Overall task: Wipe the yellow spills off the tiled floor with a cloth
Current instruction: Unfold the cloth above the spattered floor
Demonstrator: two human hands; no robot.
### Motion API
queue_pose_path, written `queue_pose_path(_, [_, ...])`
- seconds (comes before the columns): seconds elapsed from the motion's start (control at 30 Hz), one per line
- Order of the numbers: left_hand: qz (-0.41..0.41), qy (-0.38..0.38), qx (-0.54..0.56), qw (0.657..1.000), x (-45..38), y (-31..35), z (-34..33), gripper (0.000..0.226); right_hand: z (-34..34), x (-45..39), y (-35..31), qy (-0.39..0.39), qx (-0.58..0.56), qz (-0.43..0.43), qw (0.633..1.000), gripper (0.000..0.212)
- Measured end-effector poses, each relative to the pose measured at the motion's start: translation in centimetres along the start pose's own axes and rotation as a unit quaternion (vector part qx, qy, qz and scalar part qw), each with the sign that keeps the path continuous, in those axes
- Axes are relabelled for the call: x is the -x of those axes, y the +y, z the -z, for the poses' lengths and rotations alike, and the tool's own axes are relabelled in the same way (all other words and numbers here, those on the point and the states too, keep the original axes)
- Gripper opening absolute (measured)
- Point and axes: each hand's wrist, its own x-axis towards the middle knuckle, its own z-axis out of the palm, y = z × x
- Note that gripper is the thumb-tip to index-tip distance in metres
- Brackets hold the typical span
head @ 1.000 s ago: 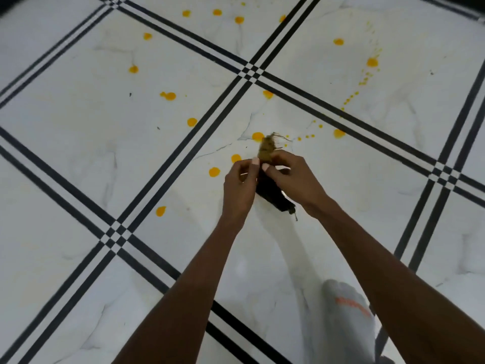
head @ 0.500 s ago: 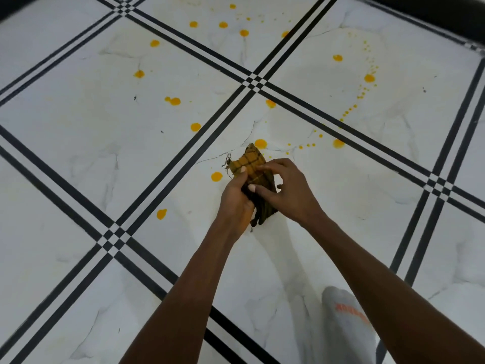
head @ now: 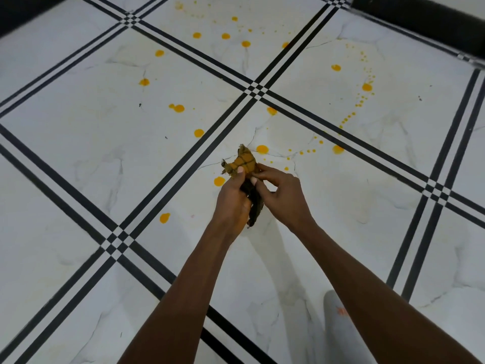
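A small checked cloth [head: 245,164], yellow-stained at its top and dark below, is bunched between both hands above the floor. My left hand [head: 232,203] grips it from the left with the thumb on the stained part. My right hand [head: 282,197] pinches it from the right. Yellow spills dot the white tiled floor [head: 78,158]: one drop [head: 262,149] just beyond the cloth, one drop [head: 219,181] left of my left hand, one drop [head: 164,218] nearer me, and several more farther off, such as a double blot [head: 178,108].
Black double stripes [head: 168,177] cross the tiles in a grid. A trail of small yellow dots [head: 351,116] curves away at the right. A dark edge [head: 420,19] runs along the far right corner. My grey trouser leg [head: 341,329] shows at the bottom right.
Both hands have kept working the cloth, folding it so the yellow-stained part now bulges at the top. The view has shifted, showing more of the far floor.
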Motion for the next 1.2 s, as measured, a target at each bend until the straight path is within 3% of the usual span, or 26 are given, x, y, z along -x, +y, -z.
queue_pose_path(0.13, [-0.042, 0.022, -0.095, 0.994, -0.3, 0.2, 1.4, 0.035, 0.2, -0.7, -0.2, -0.025, -0.157, -0.137, 0.978, 0.02])
queue_pose_path(0.3, [-0.06, 0.015, -0.11, 0.992, -0.4, 0.4, 2.2, 0.033, 0.4, -0.8, -1.0, -0.031, -0.262, -0.219, 0.939, 0.023])
queue_pose_path(0.53, [-0.094, 0.023, -0.158, 0.983, -0.6, -0.1, 2.1, 0.028, 0.0, -0.7, -0.6, -0.028, -0.206, -0.208, 0.956, 0.021])
queue_pose_path(0.73, [-0.157, 0.056, -0.248, 0.954, -0.7, -0.2, 2.0, 0.021, 0.0, -0.8, -0.8, -0.017, -0.152, -0.184, 0.971, 0.02])
queue_pose_path(1.0, [-0.099, 0.1, -0.2, 0.97, -1.3, 0.6, 2.2, 0.014, 1.5, -1.0, -1.1, -0.04, -0.262, -0.283, 0.922, 0.023])
queue_pose_path(1.1, [-0.07, 0.064, -0.168, 0.981, -0.9, 0.7, 2.1, 0.02, 1.8, -1.1, -0.9, -0.025, -0.232, -0.274, 0.933, 0.028])
queue_pose_path(1.2, [-0.095, 0.022, -0.201, 0.975, -0.3, 0.4, 1.7, 0.031, 1.8, -1.2, -1.0, -0.036, -0.177, -0.233, 0.955, 0.026])
